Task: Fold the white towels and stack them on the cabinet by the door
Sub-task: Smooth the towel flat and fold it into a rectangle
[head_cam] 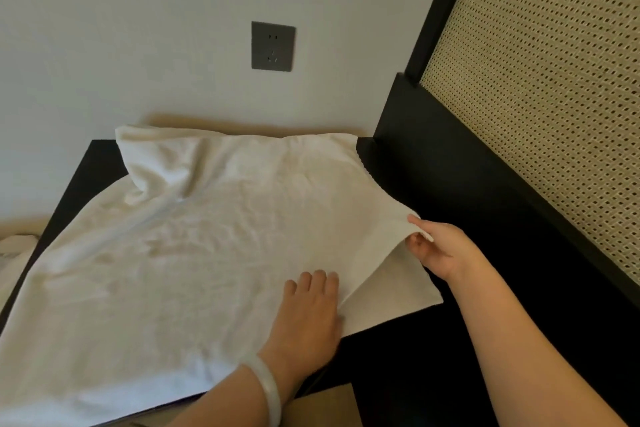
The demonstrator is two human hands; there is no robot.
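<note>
Step (judged): early fold of one white towel (194,253), right edge lifted; no folded stack in view.
Next move (judged): carry the raised edge leftward across the cloth, left palm anchoring, then align the edges and smooth.
Left hand (304,308): near centre, flat on the towel, fingers straight and together, pressing down and gripping nothing; pale bracelet (268,388) on the wrist.
Right hand (436,250): farther right, thumb over and fingers under the towel's right edge, pinching it clear of a lower layer.
Towel position: spread over the dark cabinet top (391,354), left side hanging past the edge, far end bunched against the wall.
Left margin: more white cloth (17,246), kind unclear.
Far: wall socket (273,46); woven panel (540,97) at right.
</note>
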